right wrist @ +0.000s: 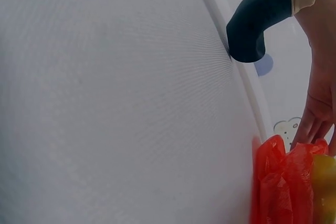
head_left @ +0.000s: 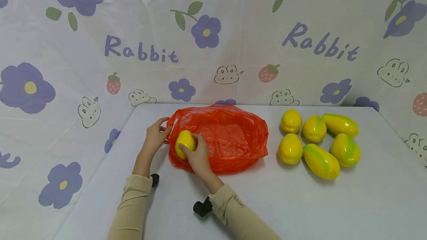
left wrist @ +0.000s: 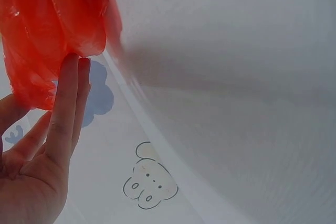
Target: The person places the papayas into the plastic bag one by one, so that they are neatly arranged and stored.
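The left hand (head_left: 155,136) is holding the left edge of the bag (head_left: 233,165) while the right hand (head_left: 199,155) is gripping a fruit (head_left: 183,143) over that edge, so lowering it gently should be working best.

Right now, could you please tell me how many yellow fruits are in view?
7: one yellow fruit in the right hand at the red bag; six to its right on the table, three behind three. The bag's folds could hide more.
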A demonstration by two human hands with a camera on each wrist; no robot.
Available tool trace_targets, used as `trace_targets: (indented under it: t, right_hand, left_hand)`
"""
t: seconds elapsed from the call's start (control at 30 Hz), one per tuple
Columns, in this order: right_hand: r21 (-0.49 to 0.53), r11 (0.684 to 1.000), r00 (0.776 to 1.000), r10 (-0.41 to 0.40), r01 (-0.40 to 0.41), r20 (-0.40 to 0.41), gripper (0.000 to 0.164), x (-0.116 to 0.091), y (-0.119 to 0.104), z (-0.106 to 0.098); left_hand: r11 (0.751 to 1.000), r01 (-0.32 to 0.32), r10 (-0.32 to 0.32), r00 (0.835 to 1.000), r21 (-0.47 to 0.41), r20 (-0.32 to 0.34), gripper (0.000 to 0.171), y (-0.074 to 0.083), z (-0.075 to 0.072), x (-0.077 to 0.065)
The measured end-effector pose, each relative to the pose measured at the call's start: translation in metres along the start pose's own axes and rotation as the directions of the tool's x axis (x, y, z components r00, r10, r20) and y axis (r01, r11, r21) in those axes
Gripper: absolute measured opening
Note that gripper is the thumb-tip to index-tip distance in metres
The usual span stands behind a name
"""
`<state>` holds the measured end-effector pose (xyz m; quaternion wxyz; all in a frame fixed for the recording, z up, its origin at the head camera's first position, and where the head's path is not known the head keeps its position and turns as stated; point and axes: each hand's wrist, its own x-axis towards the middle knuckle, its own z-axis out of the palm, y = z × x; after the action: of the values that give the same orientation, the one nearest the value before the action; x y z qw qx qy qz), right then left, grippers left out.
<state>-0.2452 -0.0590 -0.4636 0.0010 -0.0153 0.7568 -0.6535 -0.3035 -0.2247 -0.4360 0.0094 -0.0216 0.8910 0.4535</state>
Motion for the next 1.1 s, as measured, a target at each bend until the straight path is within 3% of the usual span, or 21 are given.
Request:
trace_targets:
  t: [1.1]
  right_hand:
    - [0.002,1.0,1.0,0.013,-0.013,-0.004,0.072,0.0011,-0.0015,-0.0063]
  left_hand:
    - [1.0,0.01,-0.01,1.0,-0.005,0.004,0.051,0.0003,-0.0005,0.0015]
